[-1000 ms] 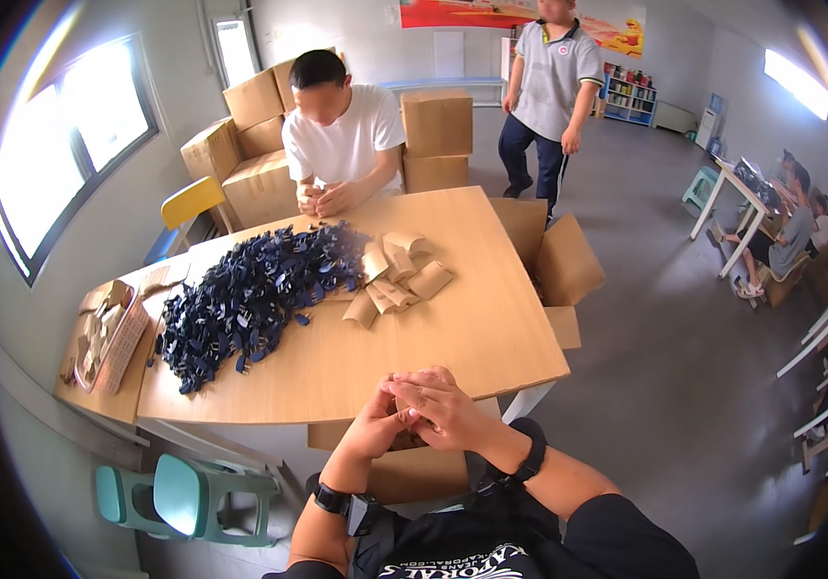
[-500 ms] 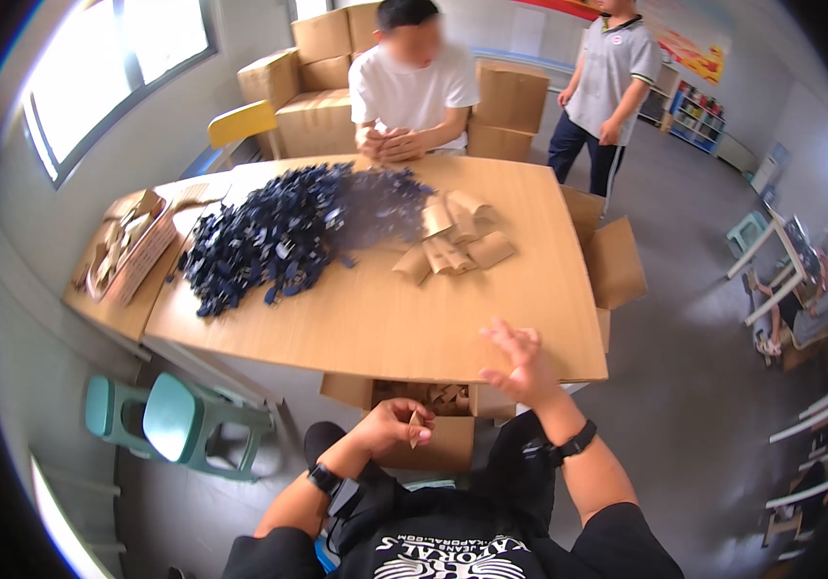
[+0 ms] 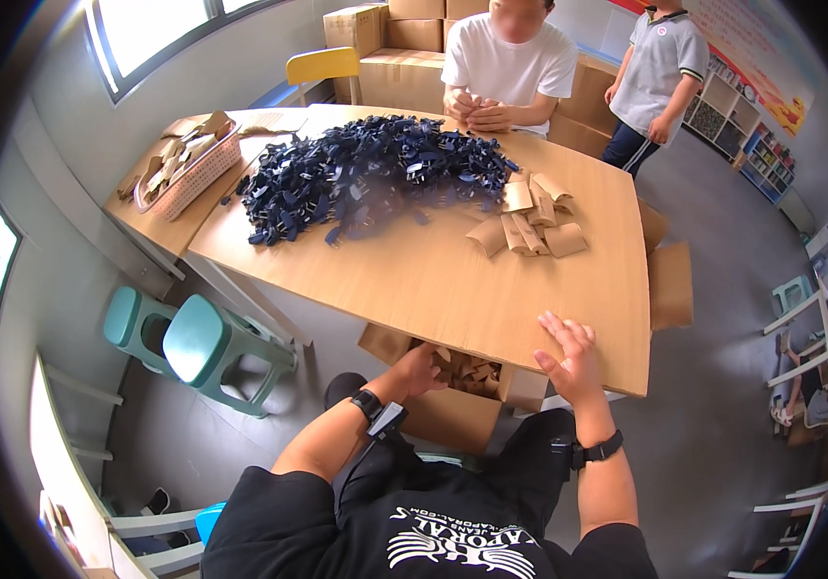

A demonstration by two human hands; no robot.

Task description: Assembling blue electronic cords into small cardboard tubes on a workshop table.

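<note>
My left hand (image 3: 420,371) is down at an open cardboard box (image 3: 452,417) under the table's near edge. Its fingertips are turned away, so whether it holds anything is hidden. Several small brown card pieces (image 3: 470,374) lie inside that box. At the near right edge of the wooden table (image 3: 414,289), my right hand (image 3: 571,355) is spread with nothing in it. Beyond it lies a loose pile of brown pillow-shaped card packets (image 3: 529,232). A big heap of small dark blue plastic pieces (image 3: 337,179) covers the table's far left half.
A pink basket (image 3: 192,179) of brown card pieces stands at the left. Green stools (image 3: 203,340) are below the table's left side. Across the table a person in a white shirt (image 3: 510,68) sits with hands together; another person (image 3: 660,77) stands at right. An open carton (image 3: 669,285) flanks the table.
My left hand has gone down to the box, and the small brown card packet it held no longer shows. The right hand has turned and lowered toward the table edge. The view has shifted.
</note>
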